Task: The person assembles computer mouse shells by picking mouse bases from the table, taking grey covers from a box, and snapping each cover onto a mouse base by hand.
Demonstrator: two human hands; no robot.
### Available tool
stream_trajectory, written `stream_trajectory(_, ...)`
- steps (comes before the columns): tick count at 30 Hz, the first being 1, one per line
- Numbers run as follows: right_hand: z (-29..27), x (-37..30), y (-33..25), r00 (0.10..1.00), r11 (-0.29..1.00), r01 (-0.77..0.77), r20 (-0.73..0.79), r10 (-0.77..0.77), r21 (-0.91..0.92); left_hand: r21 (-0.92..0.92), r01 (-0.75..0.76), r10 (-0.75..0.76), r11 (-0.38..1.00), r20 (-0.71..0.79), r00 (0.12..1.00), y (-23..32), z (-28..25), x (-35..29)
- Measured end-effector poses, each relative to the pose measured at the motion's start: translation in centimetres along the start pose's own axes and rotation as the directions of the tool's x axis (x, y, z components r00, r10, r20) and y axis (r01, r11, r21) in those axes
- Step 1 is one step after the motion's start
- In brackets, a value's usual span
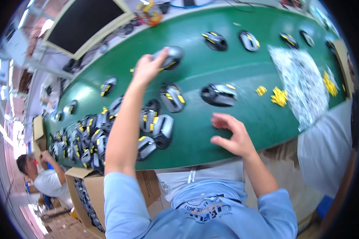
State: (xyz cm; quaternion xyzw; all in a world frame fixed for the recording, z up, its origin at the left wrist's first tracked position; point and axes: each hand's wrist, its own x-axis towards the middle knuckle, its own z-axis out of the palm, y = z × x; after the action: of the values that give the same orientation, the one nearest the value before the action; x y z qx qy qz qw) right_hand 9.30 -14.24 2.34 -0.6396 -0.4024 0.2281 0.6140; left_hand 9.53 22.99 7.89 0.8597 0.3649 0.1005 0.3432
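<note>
My left hand (148, 68) reaches far across the green table, its fingers closed around a rounded grey and black plastic housing (173, 55) with yellow pieces; it is blurred by motion. My right hand (233, 135) hovers over the near side with thumb and fingers apart and nothing in it. Just beyond it lies a black and grey housing (219, 95) with a yellow piece on top. Another housing with yellow pieces (172, 97) rests between my two arms. Closer to me, a grey housing (162, 129) lies with several others beside my left forearm.
A dense heap of similar housings (85, 137) covers the table's left end. To the right are small yellow pieces (279, 96) and clear plastic bags (301, 79). Cardboard boxes (147, 187) stand below the near edge. A monitor (85, 24) is behind. People (48, 175) sit at both sides.
</note>
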Motion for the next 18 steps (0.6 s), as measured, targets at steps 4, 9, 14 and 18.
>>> stream_trajectory(4,0.0,0.0,-0.5,0.999,0.987,0.055,0.009,-0.054,-0.154,0.578,-0.199,0.321,0.792,-0.116,0.94,0.1,2.9,4.1)
stream_trajectory(9,-0.2,1.1,-0.7,0.987,0.966,0.155,0.077,-0.142,-0.205,0.505,-0.023,0.142,0.863,-0.198,0.97,-4.5,-9.5,8.0)
stream_trajectory(14,-0.3,0.6,-0.7,0.975,0.928,0.205,0.149,-0.165,-0.31,0.844,-0.34,0.289,0.415,0.233,0.929,-6.3,-11.0,1.8)
stream_trajectory(18,-0.7,-0.5,-0.6,0.985,0.908,0.157,0.123,-0.118,-0.389,0.756,-0.537,0.356,0.374,0.418,0.836,-6.5,-6.0,1.7)
